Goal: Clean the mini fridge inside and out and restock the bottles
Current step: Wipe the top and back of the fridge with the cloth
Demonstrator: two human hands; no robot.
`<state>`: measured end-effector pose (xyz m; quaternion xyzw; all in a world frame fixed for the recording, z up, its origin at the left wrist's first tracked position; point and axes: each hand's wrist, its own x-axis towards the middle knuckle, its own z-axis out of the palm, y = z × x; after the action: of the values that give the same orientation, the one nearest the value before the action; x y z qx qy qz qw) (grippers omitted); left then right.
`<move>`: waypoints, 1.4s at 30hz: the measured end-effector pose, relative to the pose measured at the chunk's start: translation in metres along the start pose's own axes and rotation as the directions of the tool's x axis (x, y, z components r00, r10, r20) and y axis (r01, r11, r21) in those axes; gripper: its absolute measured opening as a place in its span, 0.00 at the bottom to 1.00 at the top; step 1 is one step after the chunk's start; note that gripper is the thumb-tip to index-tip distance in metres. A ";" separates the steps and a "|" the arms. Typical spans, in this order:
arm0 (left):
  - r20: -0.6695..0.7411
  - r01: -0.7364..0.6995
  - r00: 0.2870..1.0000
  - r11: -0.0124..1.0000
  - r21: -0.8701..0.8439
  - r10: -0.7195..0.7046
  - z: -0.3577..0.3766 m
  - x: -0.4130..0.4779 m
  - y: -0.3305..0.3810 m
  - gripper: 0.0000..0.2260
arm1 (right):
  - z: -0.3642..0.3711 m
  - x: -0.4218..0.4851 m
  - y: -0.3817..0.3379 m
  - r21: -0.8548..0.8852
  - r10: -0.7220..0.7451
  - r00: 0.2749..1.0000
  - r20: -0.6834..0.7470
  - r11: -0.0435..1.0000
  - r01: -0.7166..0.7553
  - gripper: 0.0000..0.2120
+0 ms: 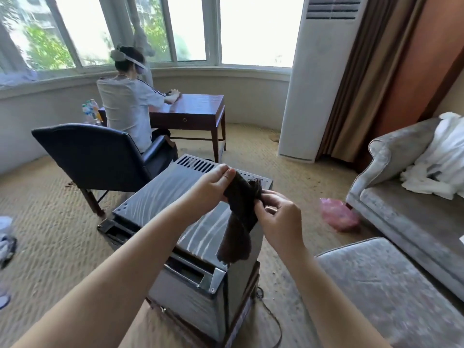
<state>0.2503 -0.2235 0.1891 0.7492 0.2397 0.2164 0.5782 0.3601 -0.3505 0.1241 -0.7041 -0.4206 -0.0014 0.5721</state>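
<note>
**As the mini fridge (163, 194) stands ready, the cloth (241, 217) is gathered**

Because a fresh wiping face seems wanted, both hands hold the dark brown cloth just above the fridge's streaked top. The left hand (216, 183) pinches its upper edge, the right hand (278, 217) grips the bunched middle, and the tail hangs free. The fridge sits on the carpet (50, 222), its door apparently closed, though the angle is poor. The bottles (90, 110) stand well apart beside the far bench (200, 104).

Person, seen from own head: two forearms, bare up to the frame's lower edge. Left hand (213, 187) and right hand (281, 217) bare; nails short, plain.
</note>
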 end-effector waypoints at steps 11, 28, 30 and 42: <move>-0.069 0.056 0.997 0.837 0.545 -0.021 -0.100 0.045 -0.021 0.13 | 0.049 0.085 0.019 0.045 0.028 0.982 0.188 0.998 -0.037 0.07; 0.334 -0.101 0.940 0.882 0.460 -0.067 -0.248 0.148 -0.078 0.10 | 0.127 0.095 0.010 0.107 0.445 0.879 0.172 0.878 -0.466 0.09; 0.387 -0.107 0.920 0.919 0.379 -0.053 -0.255 0.156 -0.077 0.08 | 0.133 0.090 0.005 0.167 0.481 0.867 0.131 0.851 -0.497 0.11; 0.629 -0.538 0.774 0.447 0.715 -0.074 -0.229 0.191 -0.182 0.21 | 0.150 0.067 0.057 -0.436 0.550 0.832 0.073 0.768 -0.470 0.35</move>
<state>0.2439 0.1072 0.0762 0.9882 0.0155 -0.0915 0.1219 0.3649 -0.1896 0.0589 -0.8901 -0.2573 0.1380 0.3500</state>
